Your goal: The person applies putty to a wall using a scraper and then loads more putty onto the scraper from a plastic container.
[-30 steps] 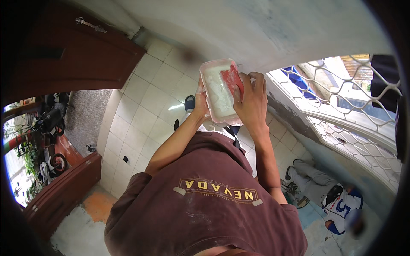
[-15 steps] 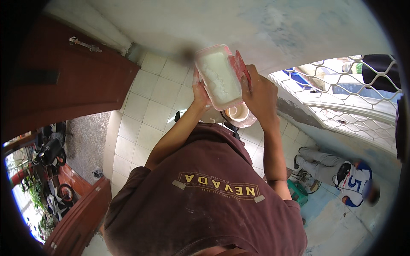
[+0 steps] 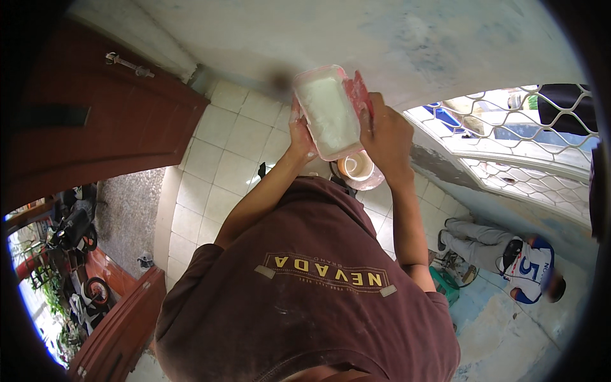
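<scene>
My left hand (image 3: pixel 301 135) is wrapped round the left side of a pinkish rectangular plastic tub (image 3: pixel 340 153), tilted so its inside shows. White putty-like paste (image 3: pixel 328 113) covers its bottom. In my right hand (image 3: pixel 389 139) is a red putty knife (image 3: pixel 360 92), smeared with white and held against the tub's right rim. My fingers hide part of its handle. Below the tub stands a round orange bucket (image 3: pixel 345 169) with a whitish inside, partly covered by the tub.
Ahead rises a patchy plastered wall (image 3: pixel 356 38). A window with a white metal grille (image 3: pixel 528 127) is at right. Another person (image 3: pixel 509 254) is at the lower right, beside a green object (image 3: pixel 443 284). A brown door (image 3: pixel 114 121) is at left, motorcycles (image 3: pixel 76 223) beyond the doorway.
The paste in the tub looks smoother, its rough ridge gone. The putty knife has shifted slightly to the right and turned along the rim. Both hands keep their hold.
</scene>
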The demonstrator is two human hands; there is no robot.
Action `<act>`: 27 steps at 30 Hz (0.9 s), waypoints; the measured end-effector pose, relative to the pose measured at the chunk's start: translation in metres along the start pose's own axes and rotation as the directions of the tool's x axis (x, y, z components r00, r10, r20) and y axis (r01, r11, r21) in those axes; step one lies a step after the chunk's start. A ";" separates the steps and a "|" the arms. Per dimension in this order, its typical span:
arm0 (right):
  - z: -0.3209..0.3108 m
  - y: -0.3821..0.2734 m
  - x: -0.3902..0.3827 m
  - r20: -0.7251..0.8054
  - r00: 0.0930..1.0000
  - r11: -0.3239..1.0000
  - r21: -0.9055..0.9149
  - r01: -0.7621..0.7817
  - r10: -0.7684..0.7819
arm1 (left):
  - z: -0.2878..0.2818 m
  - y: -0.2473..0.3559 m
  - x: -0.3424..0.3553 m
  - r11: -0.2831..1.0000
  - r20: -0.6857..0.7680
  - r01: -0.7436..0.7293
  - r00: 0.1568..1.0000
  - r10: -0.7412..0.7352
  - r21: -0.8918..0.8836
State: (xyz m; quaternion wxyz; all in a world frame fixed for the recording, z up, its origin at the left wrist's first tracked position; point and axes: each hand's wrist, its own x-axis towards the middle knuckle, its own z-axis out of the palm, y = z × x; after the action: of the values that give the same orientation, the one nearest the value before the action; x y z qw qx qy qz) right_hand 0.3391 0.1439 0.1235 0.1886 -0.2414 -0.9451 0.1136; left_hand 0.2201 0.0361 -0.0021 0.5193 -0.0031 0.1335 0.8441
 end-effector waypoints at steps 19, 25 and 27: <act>0.032 -0.017 0.001 0.089 0.996 0.997 0.082 -0.002 -0.006 | -0.011 0.015 -0.002 0.999 -0.078 -0.018 0.997 0.022 0.042; 0.012 -0.013 0.008 -0.015 1.000 0.999 0.046 0.025 -0.024 | -0.019 0.019 -0.002 0.998 -0.086 -0.011 0.996 0.016 0.062; 0.020 -0.011 0.002 0.040 0.999 0.999 -0.039 0.029 -0.028 | -0.023 0.019 -0.001 0.999 -0.080 -0.002 0.997 0.006 0.052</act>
State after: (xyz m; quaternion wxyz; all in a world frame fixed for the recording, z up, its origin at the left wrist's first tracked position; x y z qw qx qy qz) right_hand 0.3247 0.1333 0.1091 0.1667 -0.2292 -0.9541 0.0967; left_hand 0.2006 0.0221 -0.0198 0.5119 -0.0233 0.1762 0.8404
